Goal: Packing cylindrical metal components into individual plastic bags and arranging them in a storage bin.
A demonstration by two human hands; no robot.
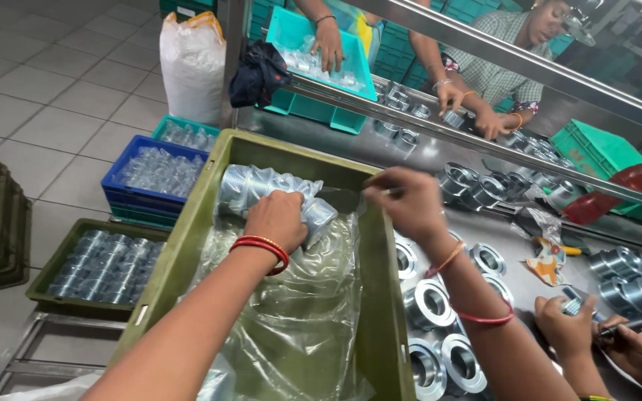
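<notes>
Packing step, I judge: my left hand point(280, 215) is closed over a threaded steel fitting point(313, 217) among the row in the plastic-lined olive crate point(380, 297). Right hand point(404, 199) pinches the liner edge point(347, 199). Next move needs the liner held clear, fitting seated flush.

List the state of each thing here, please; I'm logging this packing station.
Olive crate: lined with clear plastic, mostly unfilled.
Bagged metal fittings: in the crate's far end.
Left hand: gripping the fittings.
Right hand: pinching the liner's edge.
Blue crate: full.
</notes>
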